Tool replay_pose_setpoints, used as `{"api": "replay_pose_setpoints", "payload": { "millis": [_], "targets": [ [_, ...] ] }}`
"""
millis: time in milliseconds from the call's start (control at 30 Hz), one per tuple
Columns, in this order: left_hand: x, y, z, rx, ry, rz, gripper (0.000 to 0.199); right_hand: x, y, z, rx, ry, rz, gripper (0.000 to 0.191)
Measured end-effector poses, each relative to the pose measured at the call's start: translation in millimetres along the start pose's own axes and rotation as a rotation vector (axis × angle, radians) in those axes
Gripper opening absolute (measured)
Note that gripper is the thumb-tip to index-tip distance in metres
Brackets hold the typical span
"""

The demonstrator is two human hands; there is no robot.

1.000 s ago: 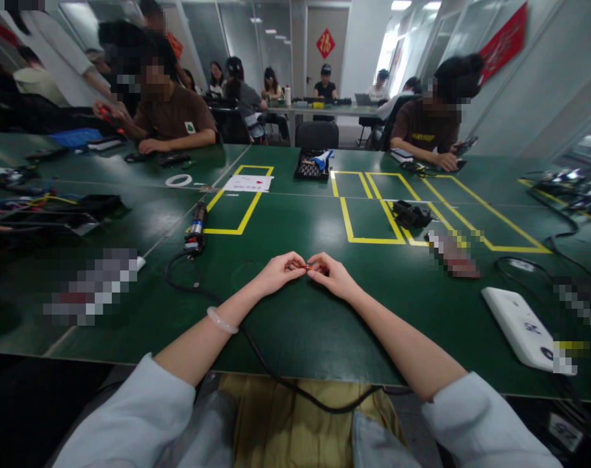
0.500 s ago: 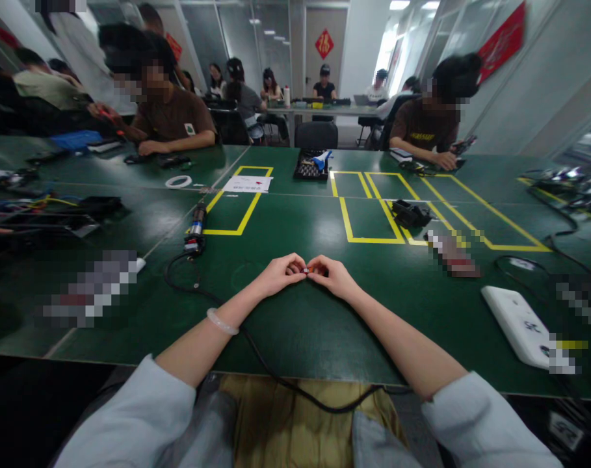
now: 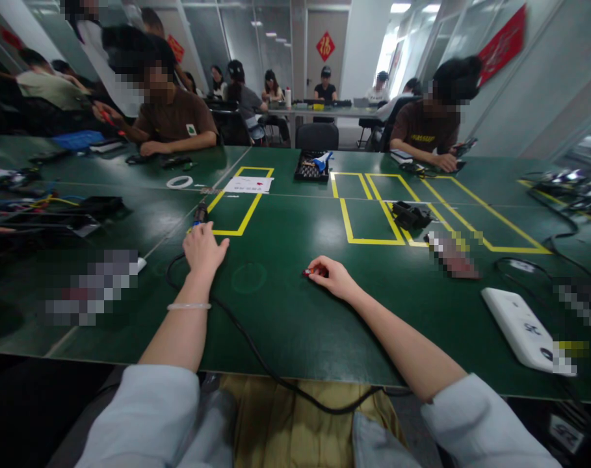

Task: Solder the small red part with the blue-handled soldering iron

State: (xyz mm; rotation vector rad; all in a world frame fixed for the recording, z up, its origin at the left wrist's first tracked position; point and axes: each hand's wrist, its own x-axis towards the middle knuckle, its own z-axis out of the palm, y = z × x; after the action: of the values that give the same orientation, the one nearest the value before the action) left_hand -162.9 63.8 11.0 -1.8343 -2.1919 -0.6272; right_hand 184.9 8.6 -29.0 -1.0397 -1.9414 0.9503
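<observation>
My left hand (image 3: 203, 248) is over a dark cylindrical corded tool (image 3: 200, 210), fingers forward and thumb held apart. It covers most of the tool, so any touch is hard to make out. A black cable (image 3: 246, 338) runs from there across the table and over its front edge. My right hand (image 3: 331, 276) rests near the middle of the table, thumb and fingertips pinched on a small red piece (image 3: 307, 273). The piece is too small to name and partly hidden by the fingers.
Yellow tape outlines (image 3: 344, 221) mark the green table. A black tray (image 3: 311, 170) with a blue-and-white item stands at the back. Black parts (image 3: 411, 214) and a white device (image 3: 517, 328) lie to the right. A tape ring (image 3: 179, 182) and a paper sheet (image 3: 249, 184) lie left. People sit opposite.
My left hand has left the small red piece and moved left and forward to the corded tool, its thumb now spread. My right hand stays in place, still pinching the piece.
</observation>
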Motion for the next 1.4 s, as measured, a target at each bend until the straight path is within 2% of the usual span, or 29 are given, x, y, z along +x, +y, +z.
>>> {"api": "replay_pose_setpoints", "payload": {
  "millis": [100, 200, 267, 367, 567, 700, 900, 1200, 1400],
  "targets": [
    [4, -27, -2.2, 0.054, -0.083, -0.193, 0.080, 0, -1, 0, 0.000, -0.001, 0.001, 0.016],
    [9, -41, -2.6, 0.071, -0.213, -0.292, 0.080, 0, -2, 0, -0.003, -0.003, 0.007, 0.015],
    [12, -45, -2.5, 0.074, -0.256, -0.308, 0.073, 0, -2, 0, -0.006, -0.003, 0.013, 0.015],
    [15, -51, -2.3, 0.061, -0.258, -0.296, 0.066, 1, -1, 0, 0.003, -0.002, 0.019, 0.015],
    [15, -50, -0.4, 0.017, -0.235, -0.293, 0.070, 1, 1, 1, 0.002, -0.010, 0.023, 0.015],
    [11, -32, 1.2, 0.036, -0.229, -0.271, 0.067, 1, 0, 1, 0.013, -0.004, 0.031, 0.016],
    [-2, 9, 4.6, 0.049, -0.245, -0.118, 0.062, 1, 0, 1, 0.029, -0.006, 0.043, 0.017],
    [-40, 85, 5.0, -0.084, -0.321, 0.268, 0.064, 1, -3, 0, 0.032, 0.049, -0.036, 0.009],
    [-67, 118, 3.2, -0.214, -0.361, 0.505, 0.067, 1, 2, 2, -0.010, 0.094, -0.081, 0.008]
  ]
}}
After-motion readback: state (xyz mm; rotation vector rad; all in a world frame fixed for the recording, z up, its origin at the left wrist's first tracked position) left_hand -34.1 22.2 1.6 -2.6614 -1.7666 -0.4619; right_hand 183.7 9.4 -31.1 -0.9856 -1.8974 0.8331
